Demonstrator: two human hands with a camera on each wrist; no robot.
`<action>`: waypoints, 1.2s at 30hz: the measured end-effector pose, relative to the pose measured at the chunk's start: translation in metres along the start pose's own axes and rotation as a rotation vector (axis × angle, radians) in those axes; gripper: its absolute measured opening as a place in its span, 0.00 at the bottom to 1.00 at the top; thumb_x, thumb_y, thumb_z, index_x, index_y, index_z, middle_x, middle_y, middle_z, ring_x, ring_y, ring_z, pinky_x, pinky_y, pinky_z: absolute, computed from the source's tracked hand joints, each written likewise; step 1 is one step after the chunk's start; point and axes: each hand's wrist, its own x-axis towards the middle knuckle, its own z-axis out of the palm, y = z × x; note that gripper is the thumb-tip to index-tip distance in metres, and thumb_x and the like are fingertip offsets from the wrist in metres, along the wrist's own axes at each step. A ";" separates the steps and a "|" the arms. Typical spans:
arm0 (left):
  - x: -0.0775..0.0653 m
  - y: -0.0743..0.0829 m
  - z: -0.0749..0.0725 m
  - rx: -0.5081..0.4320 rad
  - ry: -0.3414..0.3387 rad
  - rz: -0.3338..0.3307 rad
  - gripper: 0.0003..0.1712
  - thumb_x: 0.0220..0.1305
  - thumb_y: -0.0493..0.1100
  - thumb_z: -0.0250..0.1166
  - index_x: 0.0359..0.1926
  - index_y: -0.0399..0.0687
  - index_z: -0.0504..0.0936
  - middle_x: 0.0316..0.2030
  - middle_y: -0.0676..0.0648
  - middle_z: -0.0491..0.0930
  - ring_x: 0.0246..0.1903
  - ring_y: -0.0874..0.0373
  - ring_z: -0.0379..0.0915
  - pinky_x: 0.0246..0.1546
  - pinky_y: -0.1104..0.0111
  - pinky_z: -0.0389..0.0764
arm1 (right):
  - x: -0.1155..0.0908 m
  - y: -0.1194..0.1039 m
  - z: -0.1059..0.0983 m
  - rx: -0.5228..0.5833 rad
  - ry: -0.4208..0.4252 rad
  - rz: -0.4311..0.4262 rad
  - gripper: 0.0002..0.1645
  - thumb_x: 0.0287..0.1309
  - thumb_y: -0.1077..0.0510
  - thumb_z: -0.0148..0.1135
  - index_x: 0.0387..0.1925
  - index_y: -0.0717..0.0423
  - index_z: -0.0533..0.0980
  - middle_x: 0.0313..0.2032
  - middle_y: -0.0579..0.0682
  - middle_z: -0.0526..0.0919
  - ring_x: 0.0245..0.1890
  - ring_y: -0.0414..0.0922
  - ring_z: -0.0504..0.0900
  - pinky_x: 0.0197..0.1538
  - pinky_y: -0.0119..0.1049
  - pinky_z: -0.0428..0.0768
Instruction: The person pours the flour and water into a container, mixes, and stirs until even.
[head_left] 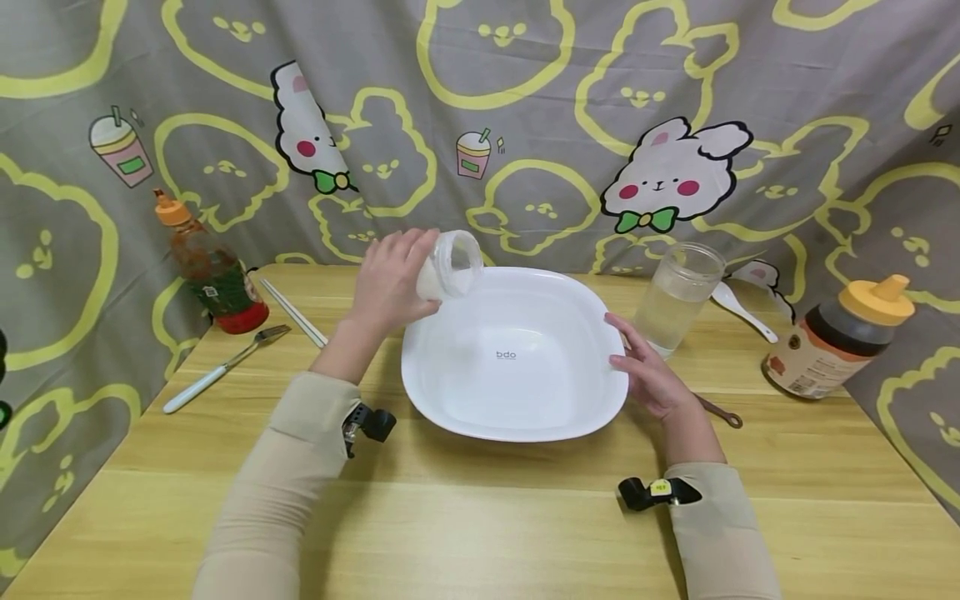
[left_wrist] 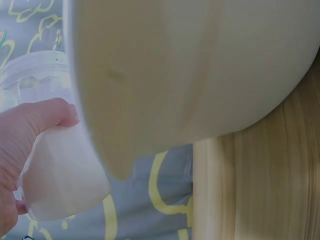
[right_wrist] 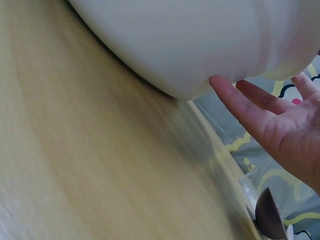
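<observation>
My left hand (head_left: 393, 279) grips a clear jar (head_left: 450, 265) with white contents, tilted with its mouth over the back left rim of a white basin (head_left: 517, 400). In the left wrist view, the thumb lies across the jar (left_wrist: 67, 170) beside the basin's outer wall (left_wrist: 200, 75). My right hand (head_left: 652, 375) holds the basin's right rim, with the thumb over the edge. From the right wrist, fingers (right_wrist: 250, 107) show against the basin's outer wall (right_wrist: 200, 45). The basin's inside, marked "bdo", shows no other object.
Left of the basin are a sauce bottle (head_left: 225, 287), chopsticks (head_left: 292, 312) and a fork (head_left: 225, 369). To its right stand a glass jar of clear liquid (head_left: 675, 304), a white spoon (head_left: 742, 311), a yellow-capped bottle (head_left: 832, 342) and a brown-handled ladle (head_left: 720, 410). A patterned curtain (head_left: 525, 125) hangs behind.
</observation>
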 end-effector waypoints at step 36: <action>0.016 0.025 0.001 0.183 -0.147 0.199 0.48 0.33 0.51 0.70 0.59 0.55 0.59 0.54 0.41 0.62 0.55 0.41 0.52 0.53 0.44 0.47 | -0.001 0.000 0.001 0.005 -0.004 0.032 0.34 0.58 0.71 0.38 0.63 0.44 0.48 0.48 0.57 0.63 0.35 0.50 0.77 0.29 0.45 0.77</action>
